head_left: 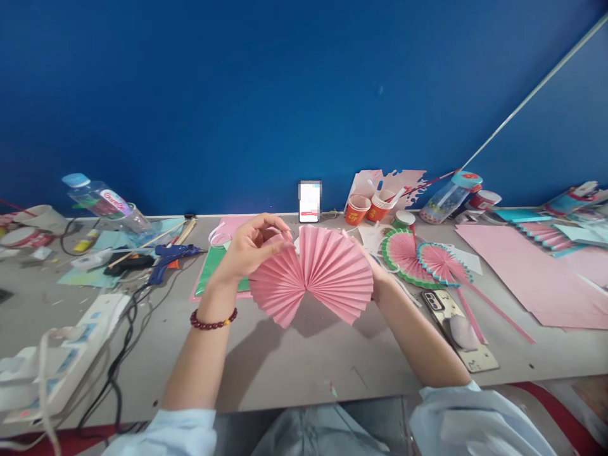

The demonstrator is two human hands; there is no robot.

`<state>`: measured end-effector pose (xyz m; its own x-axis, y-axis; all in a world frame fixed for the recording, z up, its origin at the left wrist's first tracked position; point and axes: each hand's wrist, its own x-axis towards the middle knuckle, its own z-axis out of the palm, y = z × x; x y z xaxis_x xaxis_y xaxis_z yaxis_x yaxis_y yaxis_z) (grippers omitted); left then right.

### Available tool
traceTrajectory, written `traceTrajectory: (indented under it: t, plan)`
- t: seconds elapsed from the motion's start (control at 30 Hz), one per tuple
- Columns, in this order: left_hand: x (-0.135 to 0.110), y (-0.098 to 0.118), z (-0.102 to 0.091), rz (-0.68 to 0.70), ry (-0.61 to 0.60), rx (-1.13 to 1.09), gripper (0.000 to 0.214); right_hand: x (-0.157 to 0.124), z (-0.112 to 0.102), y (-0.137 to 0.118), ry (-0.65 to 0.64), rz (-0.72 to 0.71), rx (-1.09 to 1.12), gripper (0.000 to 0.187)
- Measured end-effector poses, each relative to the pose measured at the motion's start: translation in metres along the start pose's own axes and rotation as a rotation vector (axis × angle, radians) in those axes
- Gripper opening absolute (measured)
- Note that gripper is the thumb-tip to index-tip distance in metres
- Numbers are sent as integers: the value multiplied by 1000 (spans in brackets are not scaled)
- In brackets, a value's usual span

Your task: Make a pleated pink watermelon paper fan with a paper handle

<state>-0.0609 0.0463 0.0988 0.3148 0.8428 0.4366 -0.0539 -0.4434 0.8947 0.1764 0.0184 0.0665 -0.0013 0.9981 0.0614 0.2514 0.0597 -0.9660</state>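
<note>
A pleated pink paper fan [311,269] is spread out above the table, with a gap at its top and a wider one at its bottom. My left hand [259,247] pinches its upper left part between thumb and fingers. At the fan's right edge, my right hand [377,272] grips from behind, its fingers mostly hidden by the paper. Behind my left hand lie green sheets [209,272] on pink paper. To the right of my right hand rest two finished-looking pleated rosettes, one green-edged [403,253] and one blue-edged [439,261].
A blue glue gun [168,258], cables and a white power strip [88,354] occupy the left side. A phone [310,201] stands against the blue wall beside red paper cups [357,209]. On the right lie another phone [439,310], a mouse [463,332] and pink sheets [527,272].
</note>
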Motion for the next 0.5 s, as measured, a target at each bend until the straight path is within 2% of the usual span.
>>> traceTrajectory:
  t: [0.03,0.1,0.17,0.23,0.3,0.4,0.5]
  plan:
    - [0,1,1,-2,13,16,25,7,-4,-6,-104,-61,91,41]
    - [-1,4,4,0,48,63,24,16,-14,-15,-89,-226,175,44]
    - [-2,7,8,2,82,123,23,16,-20,-23,52,-377,101,34]
    - [-4,11,14,1,114,180,22,7,-20,-28,229,-520,-85,20]
    - [-6,15,21,-3,142,228,19,-5,-12,-32,305,-658,-281,9]
    - [-10,20,32,16,171,294,14,-19,8,-33,279,-794,-450,7]
    - [-13,24,41,56,197,343,12,-23,25,-26,284,-768,-510,8]
